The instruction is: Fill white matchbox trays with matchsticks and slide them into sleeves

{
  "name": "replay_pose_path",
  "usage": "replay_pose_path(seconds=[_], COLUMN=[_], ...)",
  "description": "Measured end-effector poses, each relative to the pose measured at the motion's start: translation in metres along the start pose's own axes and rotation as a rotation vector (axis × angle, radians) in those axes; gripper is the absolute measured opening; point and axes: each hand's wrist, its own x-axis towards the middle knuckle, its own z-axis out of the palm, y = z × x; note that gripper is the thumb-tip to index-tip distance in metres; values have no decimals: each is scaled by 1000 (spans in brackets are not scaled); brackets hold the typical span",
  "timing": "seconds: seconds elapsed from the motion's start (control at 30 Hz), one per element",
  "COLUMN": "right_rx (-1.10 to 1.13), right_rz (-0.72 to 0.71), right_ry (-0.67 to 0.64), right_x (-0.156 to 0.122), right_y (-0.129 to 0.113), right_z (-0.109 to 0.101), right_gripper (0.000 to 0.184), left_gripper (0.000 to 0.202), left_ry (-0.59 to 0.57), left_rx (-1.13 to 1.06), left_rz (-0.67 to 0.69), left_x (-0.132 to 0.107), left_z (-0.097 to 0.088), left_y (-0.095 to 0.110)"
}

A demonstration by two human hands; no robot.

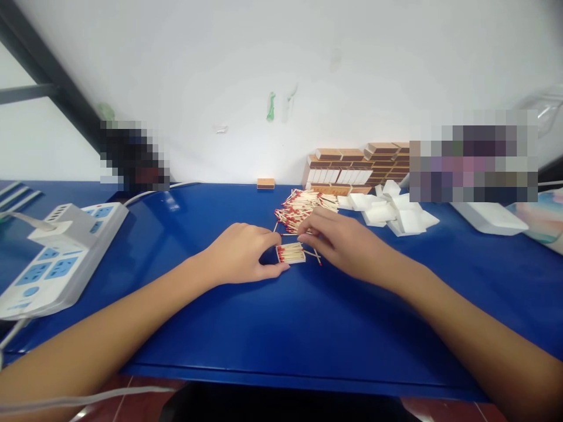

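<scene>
A small white matchbox tray [297, 261] lies on the blue table, with several matches [291, 252] side by side in it, red heads to the left. My left hand [246, 253] is curved around the tray's left end, thumb and fingers holding it. Just behind the tray, my right hand [336, 237] is closed in a pinch; a match [289, 234] runs to its fingertips, its red head pointing left. Loose matches [315, 255] stick out below that hand. Behind it lies a heap of matches [292, 210], partly covered by my fingers.
Stacked matchboxes [382, 166] line the wall, and one matchbox [265, 183] lies apart. White empty trays [396, 211] are piled to the right, near a white box-like object [490, 218]. A power strip [57, 258] with cables occupies the left of the table [281, 340].
</scene>
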Motion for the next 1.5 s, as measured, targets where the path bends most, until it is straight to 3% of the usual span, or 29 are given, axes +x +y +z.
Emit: replay_pose_path(seconds=[0.17,0.43,0.77,0.97,1.5], right_rx=[38,87,30,13,65], right_rz=[-4,38,-42,1,37], right_ry=[-107,-210,-112,-32,-106], right_x=[-4,-6,-5,-5,-4], right_y=[13,7,-15,-10,-10], right_z=[-21,-15,2,1,9], right_gripper=[18,14,14,9,11], left_gripper=[32,33,34,33,34], left_ry=[-2,-9,-1,-17,-21], left_rx=[-1,9,27,16,40], left_rz=[7,13,32,25,33], left_x=[0,0,-1,0,-1], left_z=[0,0,1,1,0], left_y=[-1,-1,0,0,0])
